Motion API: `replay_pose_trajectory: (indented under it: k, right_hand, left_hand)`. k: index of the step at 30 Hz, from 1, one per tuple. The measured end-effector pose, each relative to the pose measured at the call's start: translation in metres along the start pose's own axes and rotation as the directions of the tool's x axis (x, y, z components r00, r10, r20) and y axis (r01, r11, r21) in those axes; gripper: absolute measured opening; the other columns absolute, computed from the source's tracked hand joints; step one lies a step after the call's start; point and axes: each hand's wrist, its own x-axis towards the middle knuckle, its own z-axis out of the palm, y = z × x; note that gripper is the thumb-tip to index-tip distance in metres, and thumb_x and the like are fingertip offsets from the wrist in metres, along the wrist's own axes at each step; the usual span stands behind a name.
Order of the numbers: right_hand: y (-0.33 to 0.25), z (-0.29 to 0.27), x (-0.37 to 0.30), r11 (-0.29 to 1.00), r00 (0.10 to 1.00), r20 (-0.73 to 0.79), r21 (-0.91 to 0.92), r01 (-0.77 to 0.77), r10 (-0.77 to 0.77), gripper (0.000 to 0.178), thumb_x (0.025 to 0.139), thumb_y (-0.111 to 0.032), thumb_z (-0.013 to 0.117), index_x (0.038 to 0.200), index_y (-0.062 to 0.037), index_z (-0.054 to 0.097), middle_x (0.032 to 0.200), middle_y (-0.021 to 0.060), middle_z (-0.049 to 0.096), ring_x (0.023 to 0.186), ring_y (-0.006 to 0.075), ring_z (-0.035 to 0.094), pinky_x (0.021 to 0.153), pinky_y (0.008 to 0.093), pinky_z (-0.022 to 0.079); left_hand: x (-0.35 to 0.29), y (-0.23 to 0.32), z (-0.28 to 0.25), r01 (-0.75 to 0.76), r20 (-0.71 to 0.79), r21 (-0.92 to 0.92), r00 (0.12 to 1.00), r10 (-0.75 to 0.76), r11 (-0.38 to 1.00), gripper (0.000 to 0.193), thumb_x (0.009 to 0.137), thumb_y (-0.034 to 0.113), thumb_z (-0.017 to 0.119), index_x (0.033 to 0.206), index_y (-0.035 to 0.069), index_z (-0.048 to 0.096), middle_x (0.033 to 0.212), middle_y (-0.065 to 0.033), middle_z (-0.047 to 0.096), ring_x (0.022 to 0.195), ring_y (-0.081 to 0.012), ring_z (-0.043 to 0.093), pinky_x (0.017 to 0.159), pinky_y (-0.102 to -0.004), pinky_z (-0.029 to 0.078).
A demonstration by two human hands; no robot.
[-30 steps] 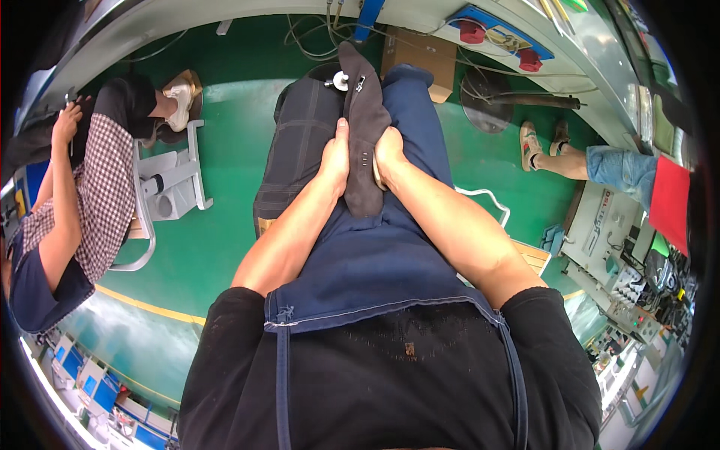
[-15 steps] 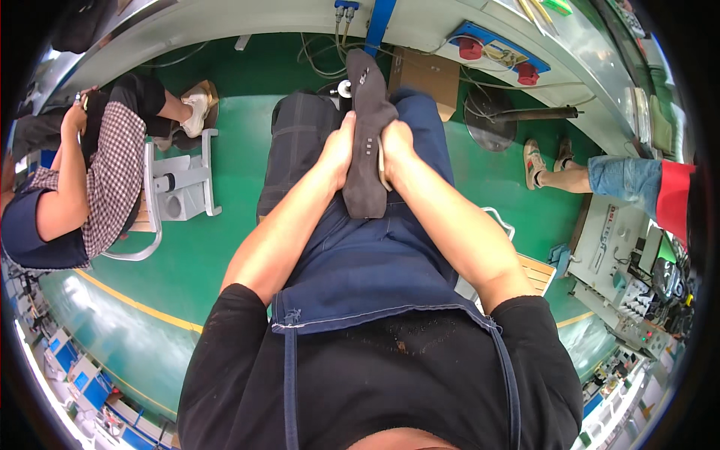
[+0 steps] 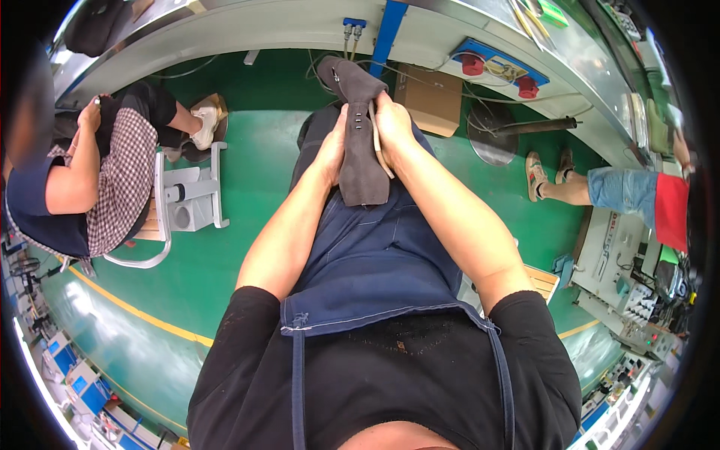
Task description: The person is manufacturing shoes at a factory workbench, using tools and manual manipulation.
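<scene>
Over my lap I hold a dark grey boot [image 3: 358, 169], its shaft end toward me and its foot end pointing away and bent to the left. Small metal bits show on the foot part and midway along it. My left hand [image 3: 332, 152] is closed against the boot's left side. On the right side my right hand [image 3: 393, 126] grips it, fingers partly hidden behind. A thin pale strip [image 3: 379, 146] runs along the boot's right edge beneath my right palm; I cannot tell if it belongs to the boot.
Ahead is a workbench [image 3: 292, 34] with a blue post [image 3: 388, 37] and red sockets [image 3: 472, 64]. Under it stand a cardboard box [image 3: 428, 97] and a round metal base [image 3: 491, 135] with a pole. A seated person [image 3: 120, 165] is at left; another person's legs [image 3: 570, 180] show at right.
The boot's foot end has swung to the left and the boot has turned in my hands. Both hands still hold it, and the right has shifted slightly toward the foot end.
</scene>
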Motion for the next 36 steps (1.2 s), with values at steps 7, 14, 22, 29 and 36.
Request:
replay_pose_trajectory:
  k: [7,14,22,29,36]
  right_hand:
    - [-0.008,0.008,-0.002,0.960,0.987,-0.031,-0.240,0.145,-0.157,0.049,0.110,-0.031,0.046,0.118,0.0098,0.070,0.114,0.0146,0.074,0.102,0.0199,0.066,0.094,0.0348,0.050]
    - [0.004,-0.006,0.018,0.876,0.932,0.029,-0.332,0.350,-0.361,0.042,0.110,-0.030,0.049,0.103,0.0059,0.070,0.100,0.0094,0.071,0.093,0.0172,0.061,0.089,0.0339,0.049]
    - [-0.040,-0.027,0.023,0.756,0.872,0.109,-0.454,0.471,-0.477,0.042,0.111,-0.034,0.053,0.095,-0.0003,0.071,0.084,0.0027,0.063,0.082,0.0124,0.053,0.078,0.0309,0.045]
    - [-0.220,-0.071,0.106,0.499,0.633,0.000,-0.614,0.611,-0.774,0.039,0.110,-0.033,0.054,0.104,0.0008,0.072,0.085,0.0104,0.068,0.082,0.0203,0.061,0.082,0.0375,0.050]
    - [-0.265,-0.043,0.164,-0.059,0.395,0.196,-0.941,0.334,-0.898,0.043,0.095,-0.026,0.071,0.126,0.0030,0.063,0.121,0.0293,0.064,0.113,0.0509,0.062,0.100,0.0562,0.050]
  left_hand:
    - [0.001,0.004,0.002,-0.029,-0.078,0.056,0.996,0.033,0.998,0.075,0.106,0.067,0.046,0.143,0.004,0.061,0.133,-0.0102,0.069,0.116,-0.0197,0.068,0.099,-0.0350,0.056]
    - [0.001,0.015,0.013,0.024,-0.137,0.031,0.990,-0.020,0.999,0.068,0.109,0.062,0.045,0.141,0.004,0.062,0.131,-0.0105,0.070,0.114,-0.0207,0.069,0.098,-0.0349,0.056]
    - [0.008,0.009,-0.005,-0.018,-0.129,0.040,0.991,0.023,0.999,0.071,0.104,0.067,0.051,0.130,0.004,0.068,0.116,-0.0089,0.073,0.101,-0.0212,0.071,0.092,-0.0376,0.058]
    - [0.007,0.016,-0.007,0.072,-0.119,-0.023,0.990,-0.074,0.997,0.076,0.101,0.073,0.052,0.124,0.003,0.068,0.107,-0.0108,0.073,0.094,-0.0244,0.072,0.087,-0.0416,0.059]
    - [0.001,0.025,-0.003,0.108,-0.181,-0.002,0.978,-0.107,0.994,0.072,0.104,0.070,0.050,0.122,0.002,0.069,0.107,-0.0115,0.073,0.095,-0.0244,0.072,0.089,-0.0406,0.059]
